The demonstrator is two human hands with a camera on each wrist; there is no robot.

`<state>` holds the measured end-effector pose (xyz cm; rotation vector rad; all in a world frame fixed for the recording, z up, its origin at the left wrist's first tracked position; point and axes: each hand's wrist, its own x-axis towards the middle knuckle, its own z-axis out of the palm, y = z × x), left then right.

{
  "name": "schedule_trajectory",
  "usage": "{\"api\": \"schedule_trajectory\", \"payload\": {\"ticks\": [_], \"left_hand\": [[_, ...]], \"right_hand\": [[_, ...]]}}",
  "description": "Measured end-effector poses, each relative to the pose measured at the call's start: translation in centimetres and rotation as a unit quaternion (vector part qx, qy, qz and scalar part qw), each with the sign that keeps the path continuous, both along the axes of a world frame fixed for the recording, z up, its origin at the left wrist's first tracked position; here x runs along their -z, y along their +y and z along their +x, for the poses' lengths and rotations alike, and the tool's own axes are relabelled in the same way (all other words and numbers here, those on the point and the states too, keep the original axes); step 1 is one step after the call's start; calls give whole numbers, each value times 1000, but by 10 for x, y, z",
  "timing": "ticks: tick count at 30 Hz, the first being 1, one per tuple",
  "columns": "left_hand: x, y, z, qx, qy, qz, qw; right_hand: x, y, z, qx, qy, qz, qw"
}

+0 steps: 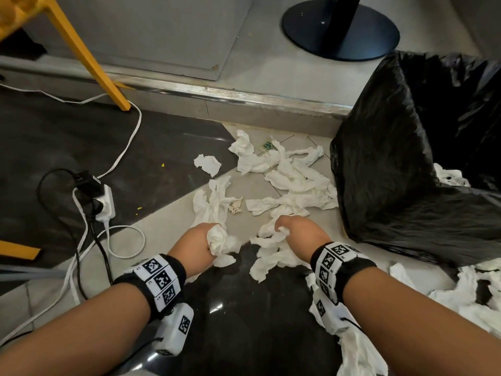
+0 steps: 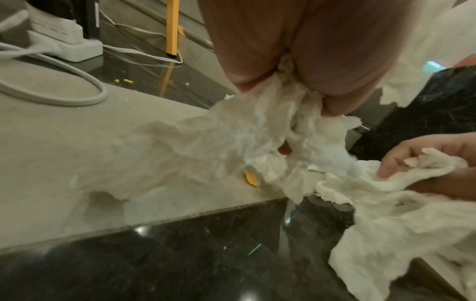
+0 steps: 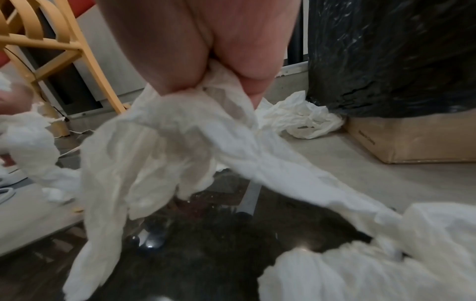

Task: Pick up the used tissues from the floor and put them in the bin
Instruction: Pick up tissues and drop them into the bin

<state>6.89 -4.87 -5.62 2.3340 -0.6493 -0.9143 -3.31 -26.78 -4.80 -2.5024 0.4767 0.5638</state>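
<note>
Crumpled white tissues (image 1: 290, 175) lie strewn over the floor in front of me. My left hand (image 1: 202, 237) grips a wad of tissues (image 1: 221, 240), which hangs from the fist (image 2: 257, 126) in the left wrist view. My right hand (image 1: 292, 226) grips another bunch of tissues (image 1: 271, 240), and long strips (image 3: 165, 138) trail from it to the floor. The bin (image 1: 423, 164), lined with a black bag, stands at the right, close to my right hand. More tissues (image 1: 469, 294) lie at the lower right. A few tissues (image 1: 450, 177) show inside the bin.
A white power strip (image 1: 104, 199) with white and black cables lies on the floor at the left. A yellow chair leg (image 1: 89, 55) stands behind it. A metal-edged step (image 1: 217, 93) crosses the back, with a black table base (image 1: 339, 28) beyond. The bin's cardboard base (image 3: 412, 140) shows below the bag.
</note>
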Motion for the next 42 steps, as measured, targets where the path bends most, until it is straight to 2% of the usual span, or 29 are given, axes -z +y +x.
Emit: {"api": "schedule_trajectory", "payload": {"ticks": [3,6,9,12,14,16,18,21,23,26,30,34,36,39,42], "left_hand": [[0,2,-1,-9,-59,-16,998],[3,5,2,-15,-43,-22,999],[1,7,7,38,-59,6,998],[2,6,13,77,-106,44,990],[9,5,20,67,-128,53,988],[21,6,31,43,-111,27,992],[38,9,38,78,-87,60,991],[49,10,40,138,-84,147,976],[53,13,41,152,-79,148,974],[51,16,42,160,-87,144,973],[47,20,40,128,-108,162,972],[41,30,43,103,-110,108,983],[35,32,44,73,-111,99,986],[28,30,45,39,-106,94,989],[23,25,42,28,-93,93,991]], "right_hand": [[0,4,5,-28,13,-26,999],[1,10,8,-34,32,-18,999],[8,17,5,-122,71,-45,989],[22,26,-3,-233,135,-95,958],[27,30,-7,-268,144,-100,947],[29,31,-5,-282,143,-100,943],[30,28,1,-261,132,-89,952],[28,23,11,-155,64,-59,984],[25,17,17,-79,22,-45,996],[22,11,21,-10,53,-34,998],[33,19,15,-46,153,-115,980],[28,25,16,-129,156,-126,971],[15,23,24,-121,122,-90,981],[-17,13,37,-17,8,1,1000],[-47,0,46,58,-87,39,994]]}}
